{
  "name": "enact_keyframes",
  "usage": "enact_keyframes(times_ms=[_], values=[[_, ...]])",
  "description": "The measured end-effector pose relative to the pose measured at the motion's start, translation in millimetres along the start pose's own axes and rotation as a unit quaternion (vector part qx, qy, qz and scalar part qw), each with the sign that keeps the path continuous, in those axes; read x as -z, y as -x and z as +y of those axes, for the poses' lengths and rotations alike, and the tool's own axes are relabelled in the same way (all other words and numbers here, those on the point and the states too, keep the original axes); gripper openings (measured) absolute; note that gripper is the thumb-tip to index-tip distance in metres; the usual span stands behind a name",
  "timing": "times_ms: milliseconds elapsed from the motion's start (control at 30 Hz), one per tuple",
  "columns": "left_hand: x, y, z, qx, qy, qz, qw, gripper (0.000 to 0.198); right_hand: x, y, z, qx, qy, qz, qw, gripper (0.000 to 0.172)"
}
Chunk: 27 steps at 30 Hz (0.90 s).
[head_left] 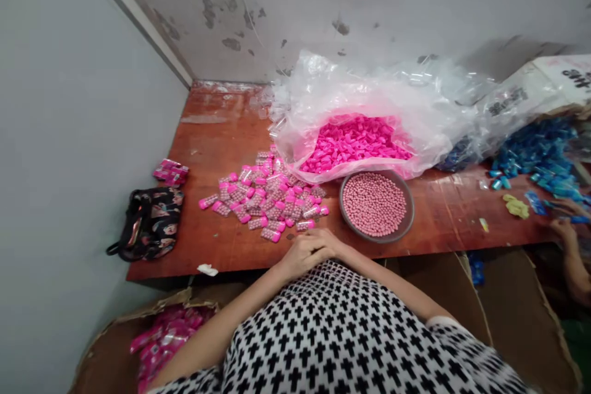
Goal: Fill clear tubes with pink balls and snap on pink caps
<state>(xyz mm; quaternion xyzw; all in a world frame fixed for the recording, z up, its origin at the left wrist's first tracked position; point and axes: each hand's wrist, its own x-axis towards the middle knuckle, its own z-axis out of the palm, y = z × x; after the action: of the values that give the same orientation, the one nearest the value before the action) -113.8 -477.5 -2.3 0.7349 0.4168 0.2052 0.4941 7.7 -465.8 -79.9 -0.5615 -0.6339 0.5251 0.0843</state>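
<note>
Both hands rest together at the near edge of the brown wooden worktop [207, 240]. The left hand [302, 255] lies over the right hand [325, 245], fingers curled. I cannot tell if they hold anything.

Just past them lies a heap of small clear tubes with pink caps [268, 200], filled with little beads. Beside it sits a round grey bowl [409, 212] full of small pink beads [373, 203]. Behind the bowl, a big clear plastic bag [369, 98] holds loose bright pink caps [353, 141].

It looks like a pause between tubes. The next one would need a tube, beads and a cap.

A brown cardboard box [106, 351] below holds more pink tubes.
</note>
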Motion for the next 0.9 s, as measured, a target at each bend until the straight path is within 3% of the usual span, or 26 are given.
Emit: enact_keyframes(times_ms=[100,200,333,433,567,700,800,833,900], values=[[-8.3,15,-13,0.147,0.043,0.125,0.980,0.041,21,-12,32,0.080,0.016,-0.065,0.995,0.021],[-36.0,38,-19,0.265,0.094,0.239,0.929,0.041,17,-19,58,0.114,0.040,-0.127,0.985,0.023],[-88.6,77,-14,0.387,0.198,0.392,0.811,0.046,-5,-19,77,0.140,0.065,-0.255,0.955,0.023],[-125.4,107,-7,0.436,0.249,0.491,0.712,0.052,-20,-16,77,0.158,0.078,-0.325,0.929,0.021],[-167.3,137,4,0.447,0.312,0.593,0.592,0.053,-34,-8,71,0.191,0.116,-0.393,0.892,0.022],[-198.3,162,7,0.376,0.423,0.673,0.476,0.046,-53,7,63,0.191,0.162,-0.420,0.872,0.031],[-216.7,200,-4,0.317,0.512,0.693,0.397,0.038,-81,17,52,0.208,0.228,-0.442,0.842,0.037],[-225.6,216,-8,0.289,0.537,0.707,0.358,0.035,-92,21,48,0.211,0.246,-0.440,0.838,0.036],[-249.2,249,-16,0.226,0.578,0.742,0.253,0.030,-114,33,38,0.217,0.275,-0.438,0.828,0.029]])
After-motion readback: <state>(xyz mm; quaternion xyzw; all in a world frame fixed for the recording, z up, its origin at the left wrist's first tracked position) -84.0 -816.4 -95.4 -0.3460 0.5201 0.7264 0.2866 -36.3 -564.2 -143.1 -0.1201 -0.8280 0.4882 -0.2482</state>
